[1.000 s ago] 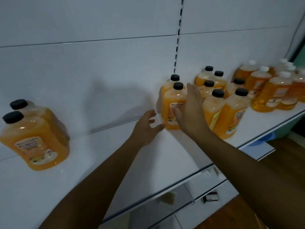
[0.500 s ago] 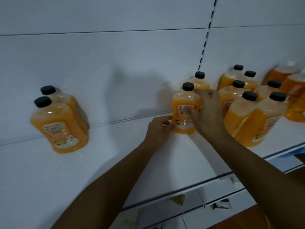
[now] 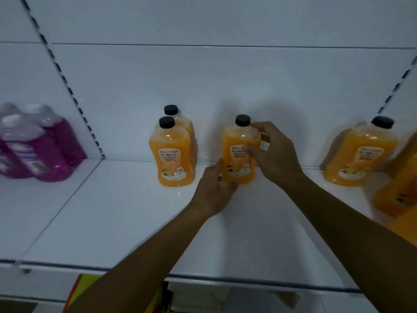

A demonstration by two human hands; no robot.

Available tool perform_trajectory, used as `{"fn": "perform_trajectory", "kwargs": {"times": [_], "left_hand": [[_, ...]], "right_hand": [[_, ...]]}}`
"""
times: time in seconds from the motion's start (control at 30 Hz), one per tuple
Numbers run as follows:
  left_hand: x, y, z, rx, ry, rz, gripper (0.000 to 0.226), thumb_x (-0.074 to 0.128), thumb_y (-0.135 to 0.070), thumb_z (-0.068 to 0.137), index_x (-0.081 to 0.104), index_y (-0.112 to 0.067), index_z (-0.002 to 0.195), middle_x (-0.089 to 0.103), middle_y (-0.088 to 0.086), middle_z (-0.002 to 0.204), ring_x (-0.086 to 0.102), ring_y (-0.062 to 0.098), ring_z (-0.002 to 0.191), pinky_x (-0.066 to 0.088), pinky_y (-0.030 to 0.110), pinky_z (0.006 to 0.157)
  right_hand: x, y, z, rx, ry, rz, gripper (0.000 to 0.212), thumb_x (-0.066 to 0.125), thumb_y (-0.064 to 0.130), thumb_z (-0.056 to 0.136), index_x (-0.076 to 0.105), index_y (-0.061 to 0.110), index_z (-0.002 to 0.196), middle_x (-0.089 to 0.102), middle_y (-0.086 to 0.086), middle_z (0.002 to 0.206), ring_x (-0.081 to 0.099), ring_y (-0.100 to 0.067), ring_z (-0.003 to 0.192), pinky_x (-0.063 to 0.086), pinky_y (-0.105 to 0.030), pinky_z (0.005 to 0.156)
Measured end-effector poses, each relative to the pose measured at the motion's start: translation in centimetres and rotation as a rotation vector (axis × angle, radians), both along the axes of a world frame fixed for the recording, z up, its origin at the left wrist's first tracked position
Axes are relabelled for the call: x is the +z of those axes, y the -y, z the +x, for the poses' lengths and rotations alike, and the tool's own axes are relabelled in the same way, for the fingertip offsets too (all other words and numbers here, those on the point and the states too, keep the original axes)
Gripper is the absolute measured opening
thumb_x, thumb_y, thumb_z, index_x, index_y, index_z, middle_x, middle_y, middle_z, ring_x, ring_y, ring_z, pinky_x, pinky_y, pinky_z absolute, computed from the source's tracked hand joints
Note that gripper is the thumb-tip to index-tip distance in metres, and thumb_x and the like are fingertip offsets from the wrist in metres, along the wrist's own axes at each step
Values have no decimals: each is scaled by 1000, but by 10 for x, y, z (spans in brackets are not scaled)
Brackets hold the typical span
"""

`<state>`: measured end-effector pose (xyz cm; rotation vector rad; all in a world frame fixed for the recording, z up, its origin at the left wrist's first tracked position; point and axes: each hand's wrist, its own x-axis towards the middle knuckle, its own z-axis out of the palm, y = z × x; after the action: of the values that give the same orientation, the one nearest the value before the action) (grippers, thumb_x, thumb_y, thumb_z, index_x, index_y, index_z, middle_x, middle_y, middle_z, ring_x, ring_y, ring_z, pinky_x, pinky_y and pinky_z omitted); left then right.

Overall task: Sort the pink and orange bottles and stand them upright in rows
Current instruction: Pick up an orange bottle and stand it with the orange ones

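Upright, orange bottle [image 3: 239, 154] – black cap, white label w/ fruit.

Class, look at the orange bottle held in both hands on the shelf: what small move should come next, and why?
Probably slide the held bottle left to stand beside the pair of orange bottles. The left hand grips its base, the right hand its shoulder, and bare shelf still separates them.

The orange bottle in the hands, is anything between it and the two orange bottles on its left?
Nothing visible. Only bare white shelf lies between the held bottle and the pair of orange bottles. The left hand grips its base, the right hand its side.
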<state>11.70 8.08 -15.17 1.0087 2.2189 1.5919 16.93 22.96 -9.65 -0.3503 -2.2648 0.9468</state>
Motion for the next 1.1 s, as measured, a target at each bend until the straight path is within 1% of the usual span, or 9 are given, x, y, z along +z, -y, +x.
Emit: {"fn": "perform_trajectory", "kwargs": {"times": [0.1, 0.2, 0.27, 0.33, 0.5, 0.67, 0.8, 0.93, 1.1], "left_hand": [[1, 19, 1, 3, 6, -58, 58, 62, -21, 93, 34, -29, 144, 42, -21, 125, 44, -2, 109, 39, 18, 94], [-1, 29, -3, 42, -2, -87, 69, 63, -27, 92, 24, -28, 149, 37, -15, 139, 41, 3, 120, 38, 23, 99], [-1, 32, -7, 64, -14, -75, 69, 63, -24, 92, 24, -29, 149, 38, -15, 142, 40, 5, 125, 37, 22, 100], [-1, 34, -11, 80, -11, -56, 69, 64, -20, 92, 25, -29, 148, 36, -20, 138, 38, 0, 125, 35, 20, 101], [-3, 34, -15, 90, -11, -71, 73, 63, -21, 92, 19, -30, 150, 31, -12, 152, 31, 9, 139, 29, 26, 110], [-5, 30, -20, 89, -31, -165, 77, 61, -30, 93, 12, -30, 152, 27, -8, 157, 30, 17, 142, 32, 36, 115], [-6, 26, -23, 95, -49, -214, 81, 61, -29, 93, 7, -29, 154, 22, -6, 159, 26, 19, 144, 26, 30, 112], [-6, 24, -25, 96, -38, -246, 83, 59, -32, 94, 3, -29, 154, 17, -6, 161, 21, 20, 146, 24, 32, 114], [-6, 21, -11, 137, 19, -191, 73, 59, -35, 94, 16, -27, 153, 25, -4, 159, 32, 21, 142, 34, 39, 114]], "right_hand": [[-1, 14, -23, 78, -18, -16, 49, 75, 15, 81, 55, 16, 127, 61, 3, 120, 55, -9, 107, 41, -7, 81], [-2, 21, -39, 97, -21, 53, 50, 75, 15, 81, 55, 11, 127, 59, -2, 124, 55, -14, 113, 44, -18, 92], [-2, 24, -47, 100, -29, 95, 51, 76, 15, 80, 56, 9, 126, 56, -5, 125, 54, -17, 114, 45, -27, 97], [-2, 27, -52, 96, -36, 116, 51, 77, 17, 78, 57, 10, 125, 53, -7, 124, 54, -19, 113, 44, -30, 98], [-3, 31, -64, 89, -16, 154, 50, 77, 20, 79, 56, 11, 124, 50, -10, 124, 53, -20, 111, 44, -30, 97], [-7, 34, -69, 48, -40, 183, 50, 78, 21, 78, 57, 10, 122, 51, -8, 123, 53, -18, 110, 39, -19, 90], [-7, 36, -72, -24, -14, 234, 50, 75, 28, 80, 55, 16, 125, 51, -2, 127, 51, -19, 115, 44, -30, 90], [-5, 37, -71, -28, 0, 239, 50, 74, 28, 81, 54, 19, 126, 50, 1, 129, 51, -18, 115, 49, -39, 90], [-9, 32, -53, 7, 28, 220, 63, 69, 32, 85, 42, 21, 141, 48, -4, 136, 51, -21, 119, 48, -44, 95]]}}
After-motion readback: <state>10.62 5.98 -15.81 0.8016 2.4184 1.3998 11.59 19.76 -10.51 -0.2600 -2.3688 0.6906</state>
